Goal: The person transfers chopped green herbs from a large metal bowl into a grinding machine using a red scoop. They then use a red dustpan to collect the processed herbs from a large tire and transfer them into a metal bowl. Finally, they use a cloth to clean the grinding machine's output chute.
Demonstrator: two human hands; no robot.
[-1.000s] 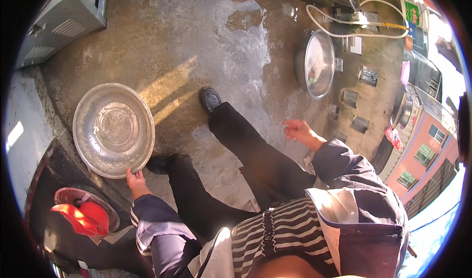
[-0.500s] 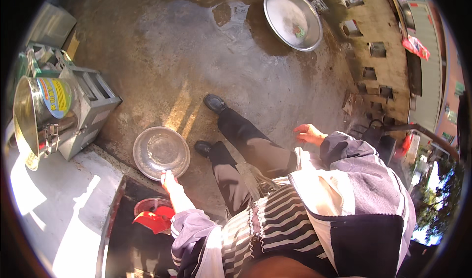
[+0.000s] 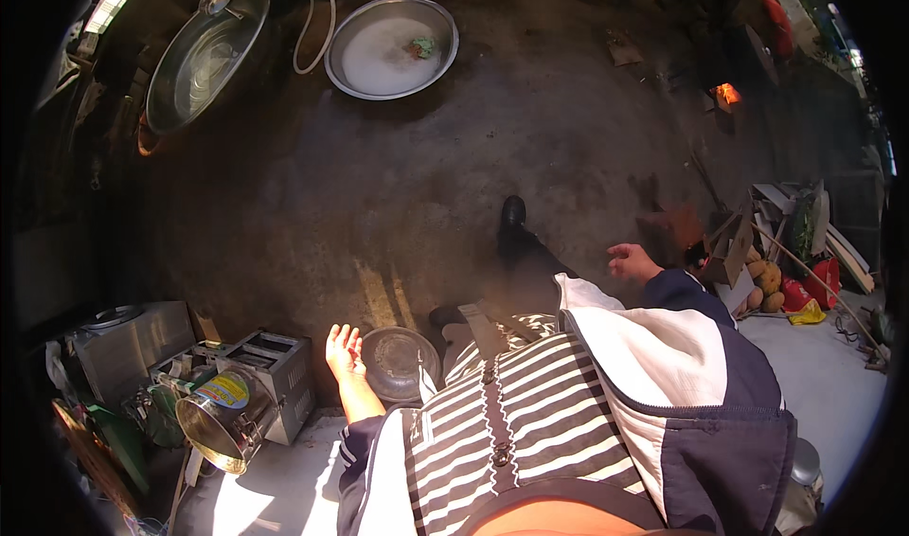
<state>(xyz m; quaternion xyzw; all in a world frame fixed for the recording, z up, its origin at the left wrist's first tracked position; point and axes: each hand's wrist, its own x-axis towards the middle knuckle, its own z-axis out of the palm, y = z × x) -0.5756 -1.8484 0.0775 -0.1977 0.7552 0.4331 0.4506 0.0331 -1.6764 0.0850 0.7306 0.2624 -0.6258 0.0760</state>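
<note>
My left hand point(image 3: 347, 351) is raised, palm up and fingers spread, with nothing in it. Just right of it a round, dulled metal basin point(image 3: 402, 358) rests on the floor, close to my legs; hand and basin look apart. My right hand point(image 3: 632, 263) hangs out to the right, empty, its fingers loosely bent and partly apart. Farther off stands a wide steel basin point(image 3: 390, 97) with a whitish content and a small green and reddish thing inside.
At far left an oval metal tub point(image 3: 180, 110) leans near a pale hose point(image 3: 331, 20). Grey metal boxes point(image 3: 284, 356) and a shiny pot with a yellow label point(image 3: 225, 427) stand at near left. Orange fire glow point(image 3: 726, 94) shows far right, above piled wood and round produce point(image 3: 769, 282).
My view has turned to the right. My left hand, earlier at the dull basin's rim, is now clear of it. My legs have stepped; the oval tub and fire have come into view.
</note>
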